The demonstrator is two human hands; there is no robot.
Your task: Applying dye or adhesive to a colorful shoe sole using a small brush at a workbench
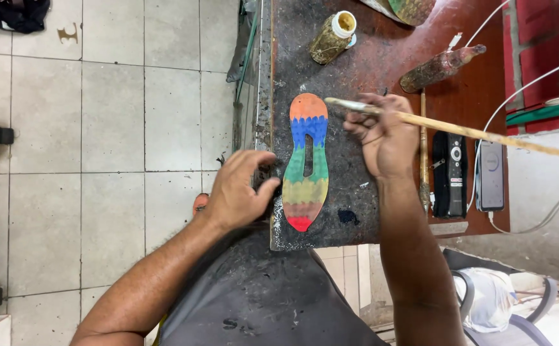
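Lying flat on the grimy, scuffed table [356, 211] is one rubber sole [306, 161], banded in rainbow colours with a slot cut through it. The left hand [238, 192] curls against its edge, perhaps touching. The right hand [385, 138] pinches one long wooden brush [446, 125]. Two crusted bottles [333, 37] lie beyond.
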